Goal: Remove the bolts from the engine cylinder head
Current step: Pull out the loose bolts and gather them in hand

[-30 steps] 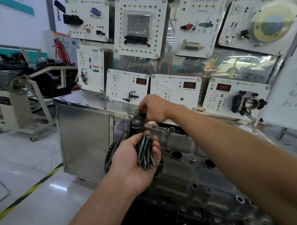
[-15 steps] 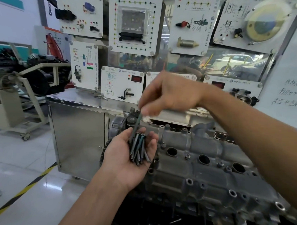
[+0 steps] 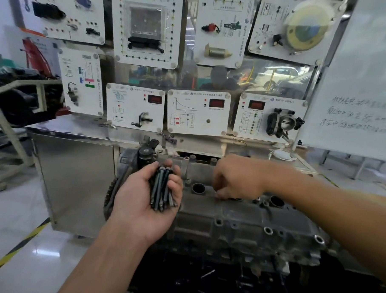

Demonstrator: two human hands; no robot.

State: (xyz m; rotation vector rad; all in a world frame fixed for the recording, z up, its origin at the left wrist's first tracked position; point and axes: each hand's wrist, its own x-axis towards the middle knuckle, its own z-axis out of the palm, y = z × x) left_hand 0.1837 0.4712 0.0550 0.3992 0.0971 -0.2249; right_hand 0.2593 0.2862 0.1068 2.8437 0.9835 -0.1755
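- Our left hand (image 3: 141, 201) lies palm-up at the left end of the cylinder head (image 3: 240, 217), fingers curled round a bundle of bolts (image 3: 162, 189).
- Our right hand (image 3: 237, 179) reaches fingers-down onto the head's top between two round bores. Its fingertips are hidden, so we cannot tell whether it grips anything.
- Behind the head stand a steel cabinet (image 3: 75, 174) and white instrument panels (image 3: 198, 112), with a whiteboard (image 3: 356, 76) at the right.
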